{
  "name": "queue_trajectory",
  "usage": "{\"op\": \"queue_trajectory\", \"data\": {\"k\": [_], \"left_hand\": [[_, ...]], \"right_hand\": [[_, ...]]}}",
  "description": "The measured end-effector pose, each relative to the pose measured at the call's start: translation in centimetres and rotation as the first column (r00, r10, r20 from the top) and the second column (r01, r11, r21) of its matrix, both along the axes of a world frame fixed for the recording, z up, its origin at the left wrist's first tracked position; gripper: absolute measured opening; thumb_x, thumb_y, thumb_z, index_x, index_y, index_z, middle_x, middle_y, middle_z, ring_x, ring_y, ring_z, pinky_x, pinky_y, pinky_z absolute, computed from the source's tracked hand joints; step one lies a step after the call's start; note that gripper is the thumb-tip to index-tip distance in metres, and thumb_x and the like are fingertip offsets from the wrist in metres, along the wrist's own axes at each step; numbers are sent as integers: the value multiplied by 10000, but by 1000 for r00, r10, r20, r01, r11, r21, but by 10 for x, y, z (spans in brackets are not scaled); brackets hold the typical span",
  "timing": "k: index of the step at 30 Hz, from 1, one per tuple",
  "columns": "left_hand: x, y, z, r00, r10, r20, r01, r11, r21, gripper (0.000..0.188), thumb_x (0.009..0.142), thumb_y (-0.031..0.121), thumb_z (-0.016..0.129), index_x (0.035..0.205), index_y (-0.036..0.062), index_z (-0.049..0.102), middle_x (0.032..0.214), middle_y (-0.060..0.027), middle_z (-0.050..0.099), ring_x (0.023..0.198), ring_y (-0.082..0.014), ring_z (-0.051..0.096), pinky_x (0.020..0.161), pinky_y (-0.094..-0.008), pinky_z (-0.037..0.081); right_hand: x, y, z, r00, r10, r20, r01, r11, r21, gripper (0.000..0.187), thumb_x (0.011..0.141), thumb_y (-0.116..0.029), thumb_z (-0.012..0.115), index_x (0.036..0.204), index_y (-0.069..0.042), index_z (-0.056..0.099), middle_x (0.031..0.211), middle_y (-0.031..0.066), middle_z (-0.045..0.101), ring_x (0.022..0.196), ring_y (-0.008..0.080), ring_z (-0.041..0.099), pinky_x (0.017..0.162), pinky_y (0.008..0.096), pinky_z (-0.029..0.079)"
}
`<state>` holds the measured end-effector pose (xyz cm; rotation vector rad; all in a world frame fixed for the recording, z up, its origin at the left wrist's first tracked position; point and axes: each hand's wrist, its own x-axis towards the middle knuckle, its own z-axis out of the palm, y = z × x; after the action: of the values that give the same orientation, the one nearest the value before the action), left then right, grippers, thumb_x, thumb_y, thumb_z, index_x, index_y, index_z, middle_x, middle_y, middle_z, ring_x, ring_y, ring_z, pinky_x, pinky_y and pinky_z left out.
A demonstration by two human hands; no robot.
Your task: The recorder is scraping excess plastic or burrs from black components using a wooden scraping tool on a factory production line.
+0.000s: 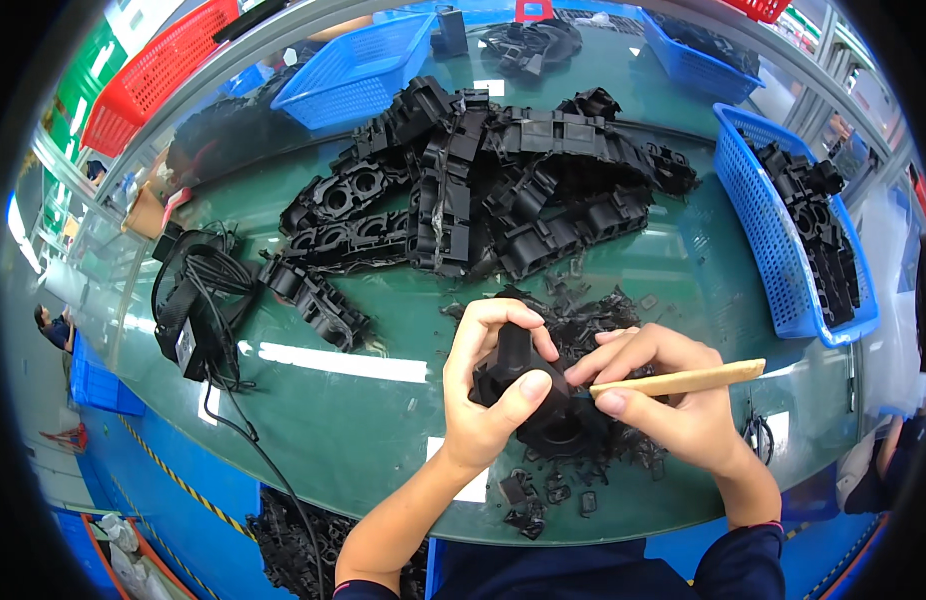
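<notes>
My left hand [475,412] is closed around a black moulded plastic part [515,362], with the thumb across its near side. A round opening shows low on the part. My right hand [688,405] pinches a slim tool with a flat yellow handle [711,377], its front end against the right side of the part. The tool's working tip is too small to make out. Under and around both hands lie black plastic scraps [588,502] and shavings on the green tabletop [383,430].
Black moulded parts [443,200] are heaped beyond my hands. A blue basket [783,275] of similar parts stands at the right, another blue basket [358,75] at the back. To the left sits a black corded device [198,320], its cable running over the table's front edge.
</notes>
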<state>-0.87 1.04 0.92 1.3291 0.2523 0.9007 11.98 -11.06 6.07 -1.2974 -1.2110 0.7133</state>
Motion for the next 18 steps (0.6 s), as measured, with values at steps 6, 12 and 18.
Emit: {"op": "queue_trajectory", "data": {"k": [6,12,18], "left_hand": [[1,-2,0,1000,-9,-23,10,999,52,497,736,347,668,1028,0,467,851,-114,541,777,-152,539,713,-259,429],[2,-4,0,998,-36,-58,39,997,63,478,736,332,660,1019,-12,485,865,-105,532,786,-154,552,728,-264,432],[1,1,-5,993,-120,-11,121,992,41,392,753,174,671,1064,25,484,880,-66,553,831,-112,535,764,-242,421]], "right_hand": [[2,-1,0,995,5,101,1,998,-65,100,769,-81,677,784,-15,604,840,87,668,794,179,633,773,313,455],[7,-1,-1,988,58,146,-45,995,-86,116,755,-93,682,744,-22,592,779,69,662,768,187,629,779,326,432],[7,0,-2,953,62,296,-60,998,-13,129,747,-79,691,727,-37,571,749,59,629,727,220,600,773,342,435]]}}
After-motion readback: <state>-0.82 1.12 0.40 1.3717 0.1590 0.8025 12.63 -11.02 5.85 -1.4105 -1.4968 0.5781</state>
